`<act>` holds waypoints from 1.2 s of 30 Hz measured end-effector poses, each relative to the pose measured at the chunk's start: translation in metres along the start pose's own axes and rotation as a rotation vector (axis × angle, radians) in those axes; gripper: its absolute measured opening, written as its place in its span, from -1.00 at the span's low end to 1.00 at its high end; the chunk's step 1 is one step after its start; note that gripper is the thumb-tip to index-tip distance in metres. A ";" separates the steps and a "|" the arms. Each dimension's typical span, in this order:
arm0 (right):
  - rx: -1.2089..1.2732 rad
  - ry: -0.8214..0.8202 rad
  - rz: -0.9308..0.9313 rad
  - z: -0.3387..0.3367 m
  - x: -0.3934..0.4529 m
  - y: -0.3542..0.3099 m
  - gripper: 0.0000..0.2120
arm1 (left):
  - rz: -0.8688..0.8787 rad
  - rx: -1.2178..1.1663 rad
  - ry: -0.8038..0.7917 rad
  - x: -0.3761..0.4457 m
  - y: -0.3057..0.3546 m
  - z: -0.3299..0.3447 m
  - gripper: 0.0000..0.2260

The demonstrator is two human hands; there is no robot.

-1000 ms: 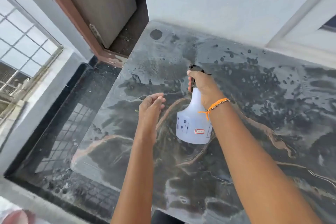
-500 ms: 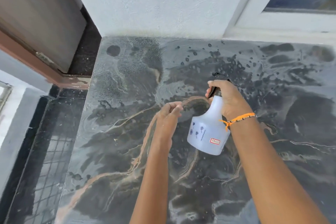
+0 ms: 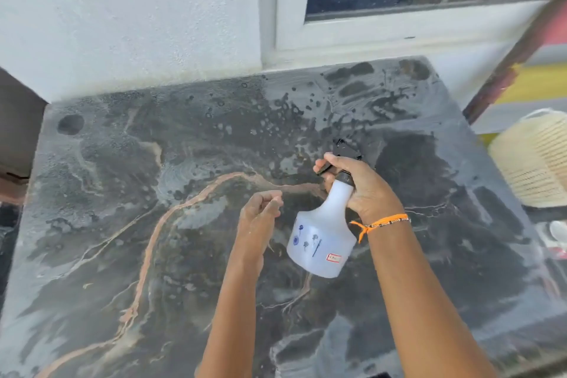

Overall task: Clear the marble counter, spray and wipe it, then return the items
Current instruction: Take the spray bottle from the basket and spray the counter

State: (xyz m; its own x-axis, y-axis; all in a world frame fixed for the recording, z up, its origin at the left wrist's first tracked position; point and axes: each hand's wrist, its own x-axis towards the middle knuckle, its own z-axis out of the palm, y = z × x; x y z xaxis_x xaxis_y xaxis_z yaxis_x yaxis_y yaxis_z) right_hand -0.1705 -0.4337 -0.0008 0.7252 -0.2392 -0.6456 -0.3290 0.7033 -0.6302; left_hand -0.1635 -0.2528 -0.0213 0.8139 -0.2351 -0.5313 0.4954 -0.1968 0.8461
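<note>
Clearly the clearing step is finished, judging by the bare slab: nothing stands on the marble counter [image 3: 129, 224], and its dark surface with a tan vein is speckled with droplets and wet patches, thickest toward the back by the wall. On the far left a dark round spot sits near the corner.

Moving toward the middle, the left hand [image 3: 260, 215] hovers above the counter with its fingers loosely curled and holding nothing; no cloth is in it, and no cloth shows anywhere in view.

Just to its right, the right hand [image 3: 362, 190] grips the neck of the spray bottle [image 3: 322, 242], with the fingers wrapped at the black trigger head. The bottle is lifted off the counter and tilted, its nozzle aimed at the far right part of the slab. An orange thread bracelet [image 3: 380, 222] circles that wrist.

The bottle is white, printed with small blue flower drawings, and carries a small red-edged sticker low on its side; the writing on it is too small to read.

At the far right, beyond the counter's edge, stands a pale woven basket [image 3: 534, 159].

So spraying looks under way or nearly complete; wiping and returning the items remain, as far as I can judge.
</note>
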 end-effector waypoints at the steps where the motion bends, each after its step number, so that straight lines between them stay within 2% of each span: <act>1: 0.000 0.009 -0.014 -0.012 0.000 -0.007 -0.72 | 0.005 0.002 -0.008 -0.002 0.001 0.013 -0.87; 4: -0.104 0.056 -0.061 -0.044 0.000 -0.035 -0.60 | 0.012 0.029 -0.025 -0.009 0.004 0.055 -0.87; 7: -0.119 0.170 -0.076 -0.065 0.006 -0.066 -0.74 | -0.011 0.038 -0.036 -0.012 0.003 0.092 -0.86; 9: -0.082 0.214 -0.065 -0.086 0.012 -0.088 -0.75 | -0.039 0.040 -0.038 -0.014 0.003 0.119 -0.87; 13: 0.011 0.188 -0.018 -0.132 0.014 -0.117 -0.76 | -0.027 0.106 -0.043 -0.018 0.005 0.160 -0.87; 16: 0.181 0.142 -0.047 -0.165 0.008 -0.126 -0.80 | -0.018 0.142 -0.060 -0.022 0.007 0.181 -0.87; 19: 0.230 0.144 -0.050 -0.189 0.003 -0.128 -0.83 | -0.016 0.169 -0.077 -0.024 0.006 0.194 -0.84; 26: 0.245 0.320 -0.036 -0.218 -0.003 -0.120 -0.73 | -0.023 0.213 -0.120 -0.032 -0.005 0.207 -0.86; 29: 0.197 0.255 -0.008 -0.212 -0.013 -0.113 -0.73 | -0.029 0.198 -0.116 -0.040 -0.013 0.198 -0.87; 33: 0.173 0.074 0.057 -0.185 -0.031 -0.089 -0.80 | -0.010 0.146 -0.096 -0.057 -0.022 0.165 -0.87; 36: 0.128 -0.038 0.137 -0.148 -0.045 -0.057 -0.89 | 0.034 0.170 -0.002 -0.072 -0.029 0.122 -0.85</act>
State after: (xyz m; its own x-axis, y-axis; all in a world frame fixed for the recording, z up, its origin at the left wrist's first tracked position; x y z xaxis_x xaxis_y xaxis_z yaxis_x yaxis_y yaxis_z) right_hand -0.2739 -0.5626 0.0003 0.7023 -0.1113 -0.7031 -0.3482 0.8078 -0.4757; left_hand -0.2734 -0.3462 -0.0132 0.8288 -0.2462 -0.5024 0.4087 -0.3469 0.8442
